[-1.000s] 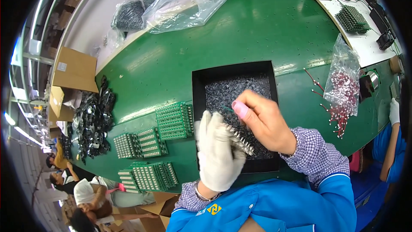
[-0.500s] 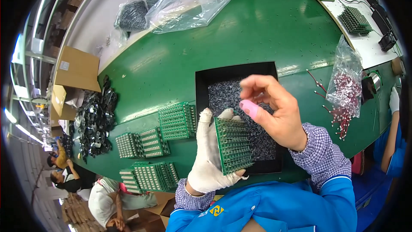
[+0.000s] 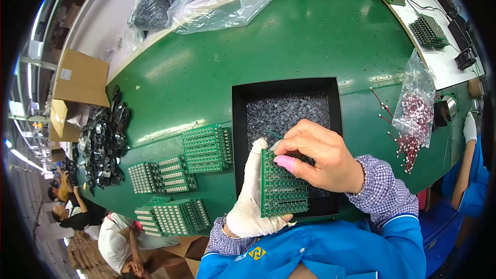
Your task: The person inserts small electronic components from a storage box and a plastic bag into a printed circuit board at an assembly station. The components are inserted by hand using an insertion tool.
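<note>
My left hand (image 3: 245,211), in a white glove, grips a green circuit board panel (image 3: 283,192) by its edges, tilted over the near part of a black tray (image 3: 337,119). Rows of small parts stand on the panel. Bare except for a pink cover on the thumb, my right hand (image 3: 326,161) is pinched at the panel's upper end. Whatever sits between its fingertips is too small or hidden to name. Loose small dark components (image 3: 284,109) lie heaped inside the tray. Left of the tray are stacks of similar green boards (image 3: 204,149).
Black plastic pieces (image 3: 103,147) and an open cardboard box (image 3: 82,80) are at the left. Clear plastic bags (image 3: 227,8) lie along the back. At the right are a bag of red wires (image 3: 413,108) and a co-worker's gloved hand (image 3: 469,128).
My right hand has come down and left from above the tray onto the panel's upper end, its fingers closing into a pinch. The panel in my left hand has turned slightly and sits a little lower.
</note>
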Demonstrator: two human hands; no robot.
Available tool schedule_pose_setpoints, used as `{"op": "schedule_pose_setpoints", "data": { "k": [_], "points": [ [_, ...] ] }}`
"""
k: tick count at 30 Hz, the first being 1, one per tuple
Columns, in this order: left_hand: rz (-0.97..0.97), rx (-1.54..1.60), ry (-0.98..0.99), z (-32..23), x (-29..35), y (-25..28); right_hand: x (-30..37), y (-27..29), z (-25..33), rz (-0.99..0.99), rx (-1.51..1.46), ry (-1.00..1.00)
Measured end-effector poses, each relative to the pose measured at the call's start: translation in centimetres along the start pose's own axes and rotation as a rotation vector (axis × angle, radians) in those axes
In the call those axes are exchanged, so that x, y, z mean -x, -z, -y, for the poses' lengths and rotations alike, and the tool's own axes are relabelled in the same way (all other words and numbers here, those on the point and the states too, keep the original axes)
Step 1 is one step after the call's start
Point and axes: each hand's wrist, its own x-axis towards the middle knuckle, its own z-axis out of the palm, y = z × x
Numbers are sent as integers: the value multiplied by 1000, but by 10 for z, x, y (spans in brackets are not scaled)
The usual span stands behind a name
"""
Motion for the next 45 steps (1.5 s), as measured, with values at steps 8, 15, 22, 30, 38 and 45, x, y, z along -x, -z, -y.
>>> {"op": "schedule_pose_setpoints", "data": {
  "k": [8,15,22,30,38,45],
  "points": [
    [5,-306,-113,1,-2,-1,0,-8,3,-22,449,118],
    [-25,-228,11,3,4,3,0,-2,0,128,516,124],
    [32,-470,-81,-1,0,4,2,-3,1,131,457,60],
    [-18,-193,95,2,3,9,4,-2,-6,161,524,63],
    [-78,30,17,4,-2,10,-3,7,-8,148,243,10],
    [-72,-4,51,2,-3,8,1,2,-4,200,488,-12]
  ]
}}
